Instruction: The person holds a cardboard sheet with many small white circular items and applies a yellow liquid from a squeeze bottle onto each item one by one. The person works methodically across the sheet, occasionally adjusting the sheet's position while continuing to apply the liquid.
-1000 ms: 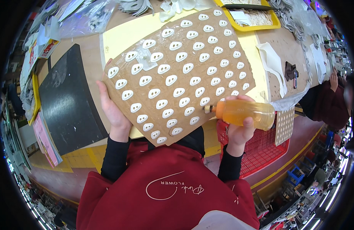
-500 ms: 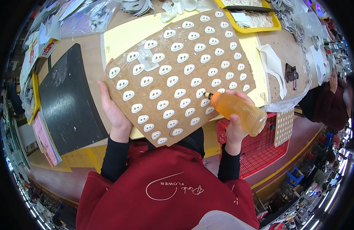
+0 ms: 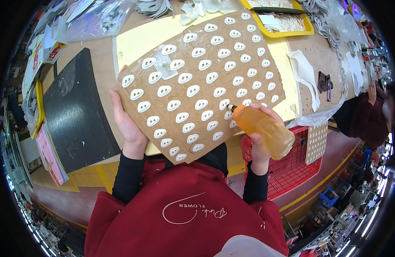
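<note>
A brown cardboard sheet (image 3: 168,127) lies tilted before me, covered with rows of small white rounded pieces (image 3: 193,87), each having two holes. My left hand (image 3: 132,130) grips the sheet's left edge, thumb on top, the other fingers hidden under it. In my right hand (image 3: 261,150) is a clear squeeze bottle (image 3: 266,132) of amber liquid with an orange cap (image 3: 238,112). The bottle is tipped so that its dark, narrow nozzle points down-left at a white piece near the sheet's lower right. Whether the tip touches cannot be made out. A translucent patch (image 3: 165,67) sits at upper left.
Left of the sheet lies a black board (image 3: 80,115). Yellow trays (image 3: 306,29) with small pieces stand at the far right. A white fabric piece (image 3: 303,75) rests on the table's right. Below the edge is a red plastic crate (image 3: 291,180). Another person (image 3: 368,118) sits at right.
My right hand and the bottle have shifted slightly down, with the bottle turned a little steeper. The sheet has moved barely to the right; my left hand keeps its place.
</note>
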### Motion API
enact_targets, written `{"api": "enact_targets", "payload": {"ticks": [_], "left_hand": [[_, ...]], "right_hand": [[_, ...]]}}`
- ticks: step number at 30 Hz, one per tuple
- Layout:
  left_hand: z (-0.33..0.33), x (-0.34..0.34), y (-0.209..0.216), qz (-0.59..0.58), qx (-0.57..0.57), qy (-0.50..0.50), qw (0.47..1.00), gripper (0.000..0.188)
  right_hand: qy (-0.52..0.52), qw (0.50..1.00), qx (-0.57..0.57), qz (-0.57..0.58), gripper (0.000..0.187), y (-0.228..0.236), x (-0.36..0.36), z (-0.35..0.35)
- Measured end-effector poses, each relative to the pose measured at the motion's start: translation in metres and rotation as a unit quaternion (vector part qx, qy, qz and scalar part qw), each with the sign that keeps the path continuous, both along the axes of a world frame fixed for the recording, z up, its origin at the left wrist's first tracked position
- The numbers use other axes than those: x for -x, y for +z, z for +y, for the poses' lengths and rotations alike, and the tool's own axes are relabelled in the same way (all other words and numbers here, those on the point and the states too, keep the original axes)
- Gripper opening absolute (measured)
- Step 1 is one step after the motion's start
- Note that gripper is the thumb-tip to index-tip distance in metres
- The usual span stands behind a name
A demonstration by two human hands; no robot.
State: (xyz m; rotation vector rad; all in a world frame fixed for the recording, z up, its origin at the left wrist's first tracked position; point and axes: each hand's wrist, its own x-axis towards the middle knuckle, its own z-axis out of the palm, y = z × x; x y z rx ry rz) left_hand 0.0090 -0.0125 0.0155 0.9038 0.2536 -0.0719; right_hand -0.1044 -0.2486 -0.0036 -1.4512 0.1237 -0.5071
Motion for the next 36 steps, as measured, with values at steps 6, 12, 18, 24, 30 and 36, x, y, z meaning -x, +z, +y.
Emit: {"api": "enact_targets", "payload": {"ticks": [6, 12, 18, 24, 30, 36], "left_hand": [[0.000, 0.000, 0.000, 0.002, 0.008, 0.000, 1.000, 0.056], [0.001, 0.001, 0.000, -0.002, 0.014, -0.011, 1.000, 0.056], [0.002, 0.000, -0.001, 0.003, 0.022, -0.007, 1.000, 0.056], [0.003, 0.001, -0.001, 0.010, 0.023, -0.015, 1.000, 0.058], [0.003, 0.000, -0.002, 0.009, 0.037, -0.006, 0.999, 0.056], [0.002, 0.000, 0.001, -0.005, 0.007, -0.015, 1.000, 0.057]], "right_hand": [[0.008, 0.999, 0.045, 0.005, 0.063, 0.002, 0.002, 0.001], [0.018, 0.994, 0.106, 0.004, 0.062, 0.010, 0.000, 0.005], [-0.001, 0.979, 0.206, 0.000, 0.058, 0.019, -0.010, 0.008], [0.020, 0.976, 0.217, 0.017, 0.056, 0.025, -0.010, 0.006], [-0.008, 0.983, 0.183, 0.013, 0.057, 0.020, -0.013, 0.009], [-0.001, 0.992, 0.125, 0.001, 0.056, 0.017, -0.020, 0.004]]}}
